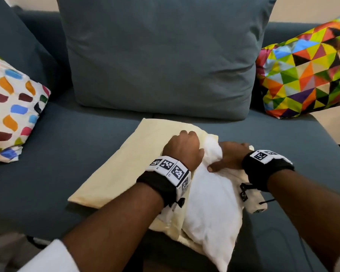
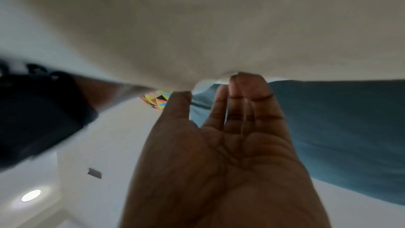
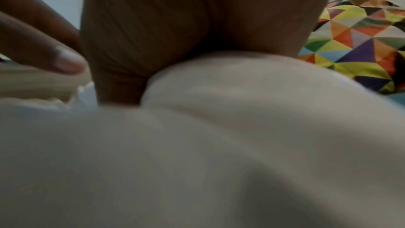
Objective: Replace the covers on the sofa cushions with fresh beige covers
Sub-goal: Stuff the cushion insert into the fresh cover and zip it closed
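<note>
Cushion insert going into beige cover, on the sofa seat before me.

White insert (image 1: 208,209) lies nearest, at 6 o'clock; my right hand (image 1: 229,157) grips its top corner. My left hand (image 1: 183,149), at 12 o'clock from it, has fingers curled on the beige cover (image 1: 124,163). Further at 12 o'clock stands the blue back cushion (image 1: 161,55), patterned pillows at 10 (image 1: 10,112) and 2 o'clock (image 1: 306,71).
</note>
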Demonstrator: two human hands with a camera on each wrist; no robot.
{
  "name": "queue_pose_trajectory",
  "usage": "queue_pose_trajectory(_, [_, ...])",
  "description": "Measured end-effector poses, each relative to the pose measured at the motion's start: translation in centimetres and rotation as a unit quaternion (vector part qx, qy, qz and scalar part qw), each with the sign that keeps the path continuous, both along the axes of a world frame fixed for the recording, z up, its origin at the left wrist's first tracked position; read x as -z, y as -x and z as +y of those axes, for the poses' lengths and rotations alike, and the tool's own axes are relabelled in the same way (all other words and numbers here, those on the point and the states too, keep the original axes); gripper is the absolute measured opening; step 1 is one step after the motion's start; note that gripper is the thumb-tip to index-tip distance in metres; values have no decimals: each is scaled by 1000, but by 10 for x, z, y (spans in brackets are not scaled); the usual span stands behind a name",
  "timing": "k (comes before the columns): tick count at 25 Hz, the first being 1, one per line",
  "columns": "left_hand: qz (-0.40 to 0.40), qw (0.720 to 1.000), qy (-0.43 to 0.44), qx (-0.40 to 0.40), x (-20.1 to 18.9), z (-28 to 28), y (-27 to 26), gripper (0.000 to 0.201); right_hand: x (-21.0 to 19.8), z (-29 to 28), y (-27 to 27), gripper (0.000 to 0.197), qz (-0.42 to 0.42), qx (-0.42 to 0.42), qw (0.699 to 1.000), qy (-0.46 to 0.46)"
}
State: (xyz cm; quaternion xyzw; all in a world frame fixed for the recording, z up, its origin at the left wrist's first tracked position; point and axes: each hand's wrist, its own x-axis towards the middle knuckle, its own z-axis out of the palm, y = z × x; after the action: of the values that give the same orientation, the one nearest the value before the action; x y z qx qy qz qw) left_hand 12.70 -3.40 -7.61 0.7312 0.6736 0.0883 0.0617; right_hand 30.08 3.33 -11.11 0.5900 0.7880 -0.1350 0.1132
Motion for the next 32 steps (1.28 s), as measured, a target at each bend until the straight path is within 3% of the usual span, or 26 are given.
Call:
queue_pose_trajectory(1, [18,1000,-3,-5,1,5,-4,28,-2,-5,4,54,-5,-7,999,-33])
queue_pose_trajectory(4, [85,996,-36,7,-8,14,-13,23,-12,-25,12,29,2,-42,988,-152])
queue_pose_trajectory(8, [153,985,-41,61,-40,20,-19,25,-6,-69,20,6,42,-122,936,-327])
queue_pose_trajectory(11, [137,987,-31,83,-58,15,-26,17,-10,-95,25,8,52,-134,922,-361])
queue_pose_trajectory(15, [114,970,-79,201,-65,-13,-56,22,-23,-115,30,3,130,-115,883,-436])
queue_pose_trajectory(17, [109,961,-108,230,-64,-27,-65,22,-20,-123,33,16,160,-82,858,-481])
queue_pose_trajectory(18, [90,964,-117,222,-61,-34,-64,21,-15,-124,32,21,142,-77,863,-479])
queue_pose_trajectory(19, [62,971,-116,200,-56,-42,-61,20,-11,-124,28,26,110,-72,892,-431])
queue_pose_trajectory(21, [-13,987,-85,133,-38,-65,-46,14,1,-120,18,48,48,-53,959,-273])
queue_pose_trajectory(22, [-55,992,-62,92,-26,-83,-35,11,8,-120,14,59,34,-55,977,-206])
queue_pose_trajectory(26, [-165,980,83,-74,36,-176,10,19,20,-144,5,61,40,-176,969,-171])
queue_pose_trajectory(29, [-157,954,198,-159,78,-214,28,23,26,-174,14,97,-22,-267,950,-162])
queue_pose_trajectory(32, [-156,928,292,-173,108,-213,32,36,29,-188,33,110,-82,-302,940,-138])
